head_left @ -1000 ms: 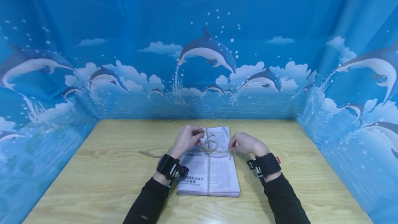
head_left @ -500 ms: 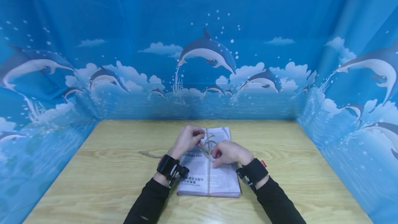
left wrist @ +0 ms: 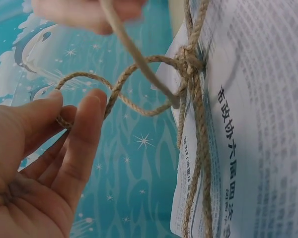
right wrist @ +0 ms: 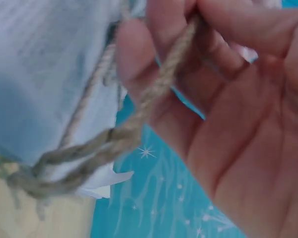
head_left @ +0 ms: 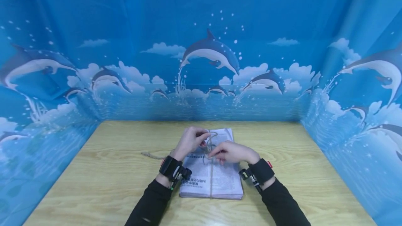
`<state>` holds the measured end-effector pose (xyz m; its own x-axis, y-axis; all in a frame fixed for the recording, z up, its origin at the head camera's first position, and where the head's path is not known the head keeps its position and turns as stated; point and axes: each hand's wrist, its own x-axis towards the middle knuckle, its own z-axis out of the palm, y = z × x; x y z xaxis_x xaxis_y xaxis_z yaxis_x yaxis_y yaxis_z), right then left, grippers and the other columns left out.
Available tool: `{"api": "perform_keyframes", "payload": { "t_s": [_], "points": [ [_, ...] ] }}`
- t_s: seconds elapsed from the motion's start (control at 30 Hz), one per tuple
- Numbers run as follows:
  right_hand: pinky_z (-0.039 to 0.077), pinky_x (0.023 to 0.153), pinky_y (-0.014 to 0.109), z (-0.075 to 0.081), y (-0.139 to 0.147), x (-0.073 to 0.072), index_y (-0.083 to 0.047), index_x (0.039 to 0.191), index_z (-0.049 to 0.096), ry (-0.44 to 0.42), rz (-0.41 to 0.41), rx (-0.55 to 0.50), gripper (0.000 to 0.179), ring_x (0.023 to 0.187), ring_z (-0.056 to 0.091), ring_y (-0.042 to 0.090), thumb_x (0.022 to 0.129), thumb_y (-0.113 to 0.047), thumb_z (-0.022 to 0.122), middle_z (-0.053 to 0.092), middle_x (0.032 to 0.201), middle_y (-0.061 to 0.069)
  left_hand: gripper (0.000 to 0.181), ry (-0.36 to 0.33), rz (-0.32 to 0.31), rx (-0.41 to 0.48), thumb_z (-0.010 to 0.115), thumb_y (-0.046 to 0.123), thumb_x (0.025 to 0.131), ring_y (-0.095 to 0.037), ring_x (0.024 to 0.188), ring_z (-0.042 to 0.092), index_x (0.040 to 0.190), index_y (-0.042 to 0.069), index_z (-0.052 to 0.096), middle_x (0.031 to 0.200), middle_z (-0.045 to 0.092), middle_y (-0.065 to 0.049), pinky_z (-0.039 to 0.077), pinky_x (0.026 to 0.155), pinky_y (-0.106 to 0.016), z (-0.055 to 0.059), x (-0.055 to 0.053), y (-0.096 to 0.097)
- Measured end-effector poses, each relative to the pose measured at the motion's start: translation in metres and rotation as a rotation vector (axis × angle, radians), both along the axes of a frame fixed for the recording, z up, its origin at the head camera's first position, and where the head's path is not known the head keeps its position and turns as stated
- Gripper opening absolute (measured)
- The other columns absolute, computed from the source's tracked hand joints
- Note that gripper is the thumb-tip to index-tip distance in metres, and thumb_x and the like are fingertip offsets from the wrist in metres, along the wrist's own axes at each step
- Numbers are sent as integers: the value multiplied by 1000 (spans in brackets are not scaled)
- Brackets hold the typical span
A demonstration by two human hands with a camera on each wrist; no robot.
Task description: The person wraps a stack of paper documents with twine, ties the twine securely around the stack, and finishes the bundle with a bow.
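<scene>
A stack of printed newspaper sheets (head_left: 227, 180) lies in front of me, bound with twine (left wrist: 203, 163) that crosses at a knot (left wrist: 191, 62). My left hand (head_left: 190, 140), over the upper left of the stack, pinches a loop of twine (left wrist: 121, 77) between thumb and fingers. Close by on the right, my right hand (head_left: 233, 152) is over the stack beside the knot. In the right wrist view its thumb and fingers pinch a twine strand (right wrist: 164, 82), which runs down to a doubled bend. In the head view, fingers partly cover the knot.
One frayed twine end (head_left: 152, 155) trails onto the wooden table (head_left: 110, 170) left of the stack. A blue dolphin-print curtain (head_left: 201, 9) encloses the table at the back and both sides.
My right hand has moved left from the stack's right edge to the knot, and the twine there has shifted. My left hand stays nearly in place, still pinching the loop.
</scene>
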<state>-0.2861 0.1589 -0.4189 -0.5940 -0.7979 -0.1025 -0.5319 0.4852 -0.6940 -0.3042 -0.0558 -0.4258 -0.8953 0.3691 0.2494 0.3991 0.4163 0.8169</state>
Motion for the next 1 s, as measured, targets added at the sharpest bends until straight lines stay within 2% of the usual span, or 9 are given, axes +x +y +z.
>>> {"api": "perform_keyframes", "payload": {
  "t_s": [0.13,0.23,0.37,0.47,0.53,0.7,0.8,0.9,1.0],
  "points": [
    [51,68,23,5,8,-3,-3,113,72,-7,-31,10,25,78,66,26,97,0,53,72,93,13,24,-5,-7,1,62,21,97,-15,61,68,107,3,73,88,73,-18,58,65,-47,1,0,0],
    [52,72,23,3,13,-6,-2,104,74,106,-74,67,22,82,67,21,93,4,57,74,95,9,26,-4,-6,-8,62,21,98,-17,62,68,110,2,72,88,73,-19,58,65,-45,2,1,-1],
    [55,78,30,-5,16,-11,-4,98,77,296,-171,149,20,89,70,22,88,5,61,75,94,8,26,3,-13,-10,61,22,98,-18,63,69,111,2,72,90,73,-19,58,64,-44,0,0,-1],
    [56,80,35,-10,16,-13,-5,97,77,382,-260,162,20,92,70,24,89,5,62,75,94,8,25,9,-16,-9,62,21,97,-19,63,69,110,3,73,90,73,-19,58,64,-43,0,1,-1],
    [55,83,38,-12,15,-14,-5,99,77,427,-281,158,21,93,69,25,89,5,61,74,96,8,24,12,-18,-11,62,21,97,-20,63,69,109,3,73,90,73,-19,58,63,-43,1,1,-1],
    [50,92,42,-15,8,-11,-4,111,71,408,-218,137,27,102,62,27,85,2,67,68,108,11,23,16,-12,-24,62,20,97,-21,65,69,107,3,74,90,73,-18,57,61,-35,1,0,0],
    [49,92,41,-16,2,-9,-6,109,70,380,-187,132,32,104,60,25,78,-7,78,66,109,8,23,14,-9,-27,62,20,97,-23,65,70,106,3,74,89,73,-17,55,59,-28,0,0,0],
    [49,85,37,-17,-3,-8,-10,101,68,392,-214,111,33,96,61,21,74,-16,85,65,101,4,23,7,-7,-26,63,20,97,-25,67,70,106,3,74,87,73,-17,55,59,-28,0,0,0],
    [49,76,29,-19,-8,-8,-14,93,67,399,-221,81,26,84,61,13,74,-18,85,66,90,-2,23,5,-6,-21,63,20,97,-27,67,70,106,2,74,86,73,-17,57,61,-36,0,-1,0]
  ]
}}
